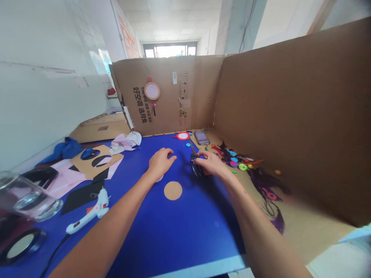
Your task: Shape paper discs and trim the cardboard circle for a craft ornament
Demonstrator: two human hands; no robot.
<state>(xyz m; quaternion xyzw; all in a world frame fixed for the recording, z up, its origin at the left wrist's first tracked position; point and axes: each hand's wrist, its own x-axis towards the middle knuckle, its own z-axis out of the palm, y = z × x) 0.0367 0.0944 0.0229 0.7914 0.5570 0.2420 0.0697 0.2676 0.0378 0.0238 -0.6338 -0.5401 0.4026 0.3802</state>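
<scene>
My right hand is closed round the black handles of a pair of scissors on the blue sheet. My left hand rests knuckles-up on the sheet, fingers curled, over a small pale piece that peeks out below its wrist. A brown cardboard disc lies on the sheet just in front of both hands.
A white glue gun lies front left, near black and pink cut-outs and a glass jar. Coloured rings, feathers and a phone lie along the cardboard wall on the right. A red-rimmed disc sits further back.
</scene>
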